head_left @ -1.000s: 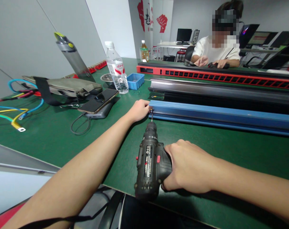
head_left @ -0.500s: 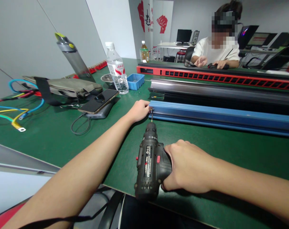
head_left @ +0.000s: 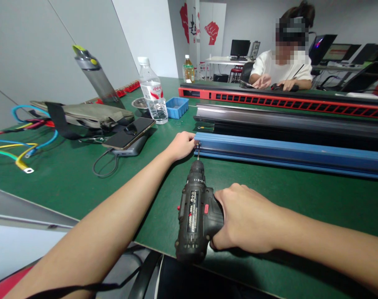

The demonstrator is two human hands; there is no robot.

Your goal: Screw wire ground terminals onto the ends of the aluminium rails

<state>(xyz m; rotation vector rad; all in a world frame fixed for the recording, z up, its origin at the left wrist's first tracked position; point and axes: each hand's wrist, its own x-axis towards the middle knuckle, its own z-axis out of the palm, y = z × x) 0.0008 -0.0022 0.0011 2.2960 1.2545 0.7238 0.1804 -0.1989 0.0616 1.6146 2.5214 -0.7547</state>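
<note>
Across the left end of a green bench (head_left: pixel 58 178) lie coloured cables (head_left: pixel 20 162), one yellow one ending in a metal lug. Just right of them is a grey-green bag (head_left: pixel 86 114) with a black strap, and behind it a grey drinking bottle (head_left: pixel 98 81) leans in view. A smartphone (head_left: pixel 129 133) rests on a grey power bank (head_left: pixel 134 145). Next come a metal bowl (head_left: pixel 139 106), a clear water bottle (head_left: pixel 156 93) and a small blue tray (head_left: pixel 176 114).

Near the middle, the person's left hand (head_left: pixel 183 146) touches the left end of a blue rail (head_left: pixel 270 149), its fingers drawn close together; their tips are partly hidden, so their exact grip cannot be told. A black cordless drill (head_left: pixel 193 211) points away from the person, its thin bit (head_left: pixel 198 154) reaching the rail's left end. The right hand (head_left: pixel 245 218) wraps its fingers around the drill's grip.

The blue rail runs out of view at right. Behind it lie a glossy grey rail (head_left: pixel 254 116) and a red slotted rail (head_left: pixel 254 99). Beyond sits a co-worker (head_left: pixel 279 68) in a white top.
</note>
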